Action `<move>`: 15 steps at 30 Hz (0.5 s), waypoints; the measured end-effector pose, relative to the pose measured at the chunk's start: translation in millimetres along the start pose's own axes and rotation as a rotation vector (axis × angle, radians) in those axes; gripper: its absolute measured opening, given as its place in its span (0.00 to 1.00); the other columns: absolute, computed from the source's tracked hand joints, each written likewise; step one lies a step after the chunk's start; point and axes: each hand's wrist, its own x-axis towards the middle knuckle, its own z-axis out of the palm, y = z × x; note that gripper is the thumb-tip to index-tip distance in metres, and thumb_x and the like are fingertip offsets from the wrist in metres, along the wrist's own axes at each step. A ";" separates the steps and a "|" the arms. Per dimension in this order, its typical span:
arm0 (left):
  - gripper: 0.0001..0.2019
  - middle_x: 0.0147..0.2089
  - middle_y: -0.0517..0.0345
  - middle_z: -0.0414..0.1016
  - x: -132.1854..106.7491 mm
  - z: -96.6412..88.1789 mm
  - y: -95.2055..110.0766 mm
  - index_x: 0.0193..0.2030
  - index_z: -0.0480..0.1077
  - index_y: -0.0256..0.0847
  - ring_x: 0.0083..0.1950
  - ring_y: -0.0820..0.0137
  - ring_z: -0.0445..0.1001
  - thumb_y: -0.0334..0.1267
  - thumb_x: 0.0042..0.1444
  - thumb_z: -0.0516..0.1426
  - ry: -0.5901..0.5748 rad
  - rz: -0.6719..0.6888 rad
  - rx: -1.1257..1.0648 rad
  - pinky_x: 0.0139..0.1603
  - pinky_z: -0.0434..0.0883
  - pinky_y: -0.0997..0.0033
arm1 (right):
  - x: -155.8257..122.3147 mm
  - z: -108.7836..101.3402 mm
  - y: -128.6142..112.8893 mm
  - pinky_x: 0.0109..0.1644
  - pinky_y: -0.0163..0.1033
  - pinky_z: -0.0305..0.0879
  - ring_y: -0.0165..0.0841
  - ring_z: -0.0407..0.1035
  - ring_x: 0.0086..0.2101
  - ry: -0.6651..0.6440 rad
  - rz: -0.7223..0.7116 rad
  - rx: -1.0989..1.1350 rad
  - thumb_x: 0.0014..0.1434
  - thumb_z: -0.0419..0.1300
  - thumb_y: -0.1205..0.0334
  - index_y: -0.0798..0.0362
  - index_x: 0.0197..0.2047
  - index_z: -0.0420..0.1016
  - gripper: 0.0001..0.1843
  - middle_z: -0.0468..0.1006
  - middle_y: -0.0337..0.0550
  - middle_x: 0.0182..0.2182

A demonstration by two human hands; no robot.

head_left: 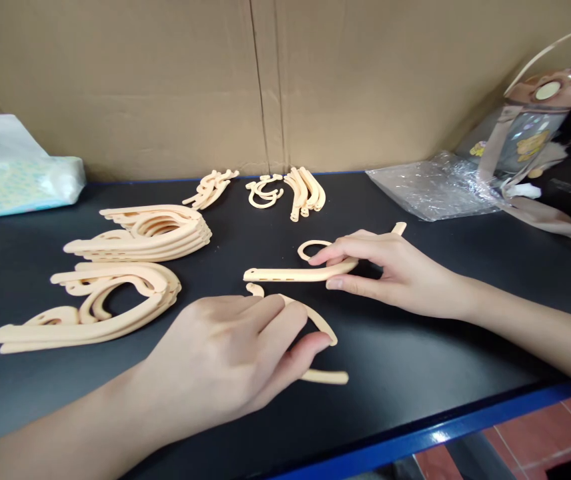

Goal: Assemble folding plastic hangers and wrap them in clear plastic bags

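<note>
Stacks (155, 249) look assembled; loose parts (297, 193) remain. Right hand (390, 263) pinches bar (290, 274); left hand (230, 347) over curved piece (323, 325), grip hidden.

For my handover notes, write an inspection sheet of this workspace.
Surface: black table, blue edge.
Job's things: pale bar in hand; curved piece and strip by the left hand; loop just behind the bar; front stack and rear stack at left; left pile, hooks and right pile at the back.
Clutter: tissue pack at left; plastic bag and strapped bottle at right.
Hands: right hand holds the bar; left hand bent over the curved piece, grip hidden.
Cables: nothing seen.
Surroundings: brown panel behind; red tiles below.
</note>
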 end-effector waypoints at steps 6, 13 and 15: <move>0.06 0.29 0.61 0.76 -0.6 -2.2 -0.7 0.40 0.68 0.39 0.27 0.71 0.74 0.34 0.68 0.52 0.045 -0.029 0.058 0.27 0.66 0.69 | -0.2 -0.2 -0.6 0.48 0.38 0.65 0.33 0.76 0.41 -0.012 0.003 -0.010 0.68 0.60 0.57 0.55 0.52 0.76 0.14 0.84 0.43 0.43; 0.06 0.30 0.59 0.76 3.5 -7.1 -0.5 0.48 0.68 0.33 0.29 0.71 0.68 0.28 0.65 0.57 0.053 0.068 0.021 0.29 0.64 0.69 | -0.2 -0.3 -1.0 0.48 0.37 0.66 0.33 0.76 0.42 -0.018 -0.007 -0.004 0.68 0.59 0.57 0.55 0.53 0.76 0.14 0.84 0.43 0.43; 0.07 0.31 0.60 0.76 3.4 -7.3 -1.9 0.49 0.68 0.35 0.29 0.71 0.68 0.29 0.65 0.58 0.042 0.085 -0.029 0.28 0.63 0.69 | -0.1 0.0 -1.1 0.47 0.38 0.66 0.33 0.76 0.41 -0.017 -0.007 -0.010 0.68 0.59 0.57 0.55 0.53 0.76 0.14 0.84 0.42 0.42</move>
